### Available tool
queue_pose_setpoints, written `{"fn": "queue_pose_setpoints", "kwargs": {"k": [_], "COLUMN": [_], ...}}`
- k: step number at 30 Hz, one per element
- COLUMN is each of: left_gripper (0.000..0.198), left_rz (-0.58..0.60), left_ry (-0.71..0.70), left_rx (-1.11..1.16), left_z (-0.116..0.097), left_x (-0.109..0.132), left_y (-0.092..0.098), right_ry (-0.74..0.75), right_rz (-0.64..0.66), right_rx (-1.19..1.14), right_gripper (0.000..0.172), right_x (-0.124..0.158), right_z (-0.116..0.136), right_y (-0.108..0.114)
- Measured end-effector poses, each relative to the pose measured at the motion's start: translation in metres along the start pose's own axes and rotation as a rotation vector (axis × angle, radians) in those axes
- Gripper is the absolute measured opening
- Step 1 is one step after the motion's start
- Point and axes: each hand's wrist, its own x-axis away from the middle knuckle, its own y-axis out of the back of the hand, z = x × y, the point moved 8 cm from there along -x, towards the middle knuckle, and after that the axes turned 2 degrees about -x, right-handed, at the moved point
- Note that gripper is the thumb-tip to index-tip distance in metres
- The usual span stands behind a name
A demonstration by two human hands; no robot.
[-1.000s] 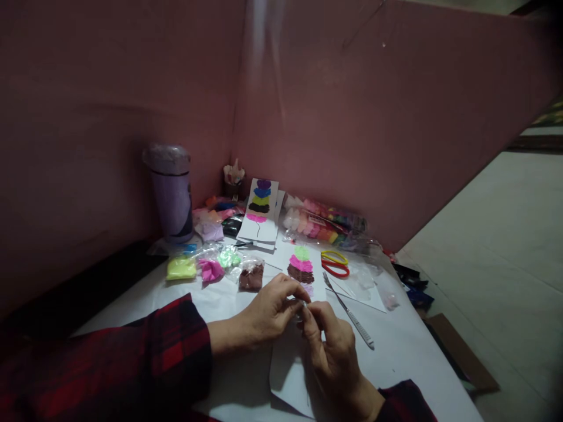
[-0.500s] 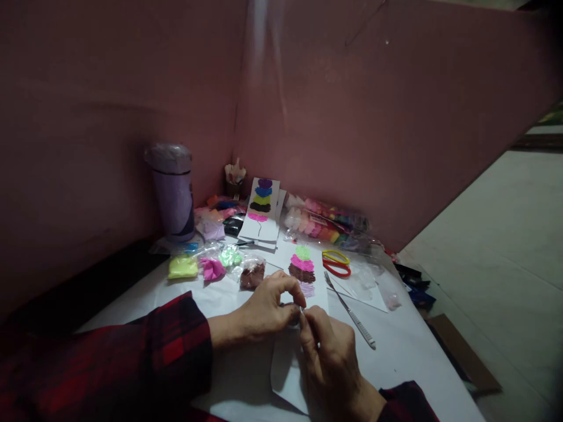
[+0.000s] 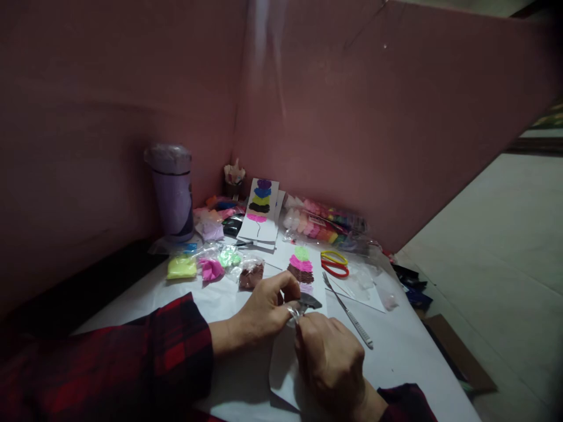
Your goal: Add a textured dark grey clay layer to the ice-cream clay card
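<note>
Clear packet [image 3: 294, 316] is pinched in left hand [image 3: 267, 305] while right hand [image 3: 332, 353] is curled against it, grip hidden; even, gentle tension is judged best against sudden tearing.

At the back left of the desk [image 3: 409, 369], a lilac tumbler [image 3: 172, 202] is stood; behind the desk, pink walls [image 3: 325, 117] are seen.

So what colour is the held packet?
The packet looks dark grey, partly clear; head view.

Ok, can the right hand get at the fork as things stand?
Probably yes: the fork lies just right of and beyond the right hand, with nothing seen between them, though that hand seems busy at the clear plastic.
</note>
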Motion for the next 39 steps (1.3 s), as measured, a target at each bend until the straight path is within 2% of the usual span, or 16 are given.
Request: {"fn": "queue_pose_setpoints", "kwargs": {"k": [3, 5, 11, 14, 17, 19, 28, 34, 39], "left_gripper": [0.008, 0.015, 0.040, 0.040, 0.034, 0.028, 0.014, 0.014, 0.017], "left_rz": [0.025, 0.054, 0.068, 0.053, 0.008, -0.039, 0.083, 0.037, 0.087], "left_ry": [-0.056, -0.131, -0.452, -0.646, -0.754, -0.783, -0.821, -0.742, -0.754], "left_rx": [0.010, 0.010, -0.054, -0.189, -0.315, -0.385, -0.584, -0.517, -0.466], "left_z": [-0.005, -0.012, -0.042, -0.053, -0.055, -0.056, -0.058, -0.055, -0.050], "left_x": [0.001, 0.002, 0.011, 0.017, 0.021, 0.022, 0.022, 0.018, 0.017], "left_y": [-0.001, -0.002, 0.001, -0.001, -0.005, -0.005, -0.008, -0.004, -0.008], "right_ry": [0.006, 0.022, 0.044, 0.043, 0.028, 0.030, 0.030, 0.029, 0.022], "right_rz": [-0.010, -0.024, -0.021, -0.049, -0.084, -0.096, -0.059, -0.034, -0.043], "right_rx": [0.047, 0.069, 0.051, 0.015, -0.002, -0.022, -0.135, -0.137, -0.116], "right_gripper": [0.017, 0.018, 0.016, 0.015, 0.016, 0.017, 0.018, 0.018, 0.018], "right_x": [0.000, 0.000, -0.001, 0.001, 0.003, 0.003, 0.007, 0.006, 0.005], "right_z": [-0.004, -0.005, -0.006, -0.007, -0.008, -0.007, -0.006, -0.005, -0.007], "right_y": [0.002, 0.003, 0.008, 0.012, 0.015, 0.015, 0.012, 0.010, 0.010]}}
